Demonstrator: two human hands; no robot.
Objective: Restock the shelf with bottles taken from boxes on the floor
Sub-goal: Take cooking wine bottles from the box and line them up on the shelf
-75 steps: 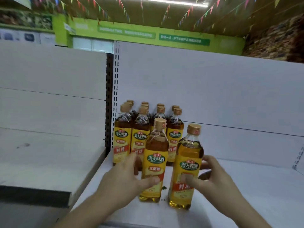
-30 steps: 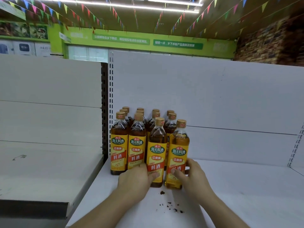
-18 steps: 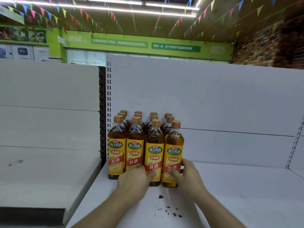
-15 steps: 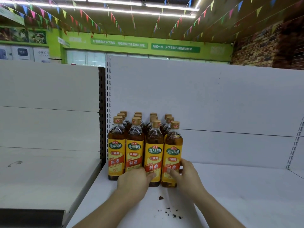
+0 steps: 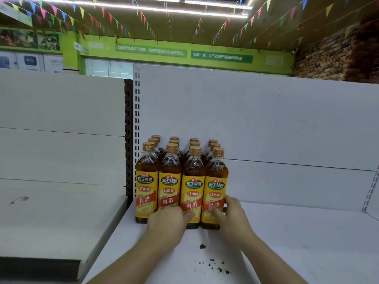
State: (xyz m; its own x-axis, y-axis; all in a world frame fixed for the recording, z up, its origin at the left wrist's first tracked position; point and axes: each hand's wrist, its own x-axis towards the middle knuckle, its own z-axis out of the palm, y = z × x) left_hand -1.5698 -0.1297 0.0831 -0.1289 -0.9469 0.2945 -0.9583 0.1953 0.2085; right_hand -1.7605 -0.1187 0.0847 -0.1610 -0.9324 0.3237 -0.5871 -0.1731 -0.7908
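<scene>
A block of amber bottles (image 5: 146,182) with gold caps and yellow labels stands upright at the left end of the white shelf (image 5: 303,244). They are four across and three deep, packed side by side, with the back row close to the white back panel (image 5: 266,119) and the left column just beside the slotted upright (image 5: 137,111). Both hands reach in at the front row. The left hand (image 5: 166,223) grasps the base of the third bottle (image 5: 192,186), thumb laid across its lower label; its other fingers are hidden. The right hand (image 5: 232,219) is wrapped round the base of the end bottle (image 5: 216,184), thumb on the label front and fingers curled round the right side. Both bottles stand on the shelf in line with their neighbours. Dark crumbs (image 5: 218,268) lie scattered on the shelf between the forearms.
</scene>
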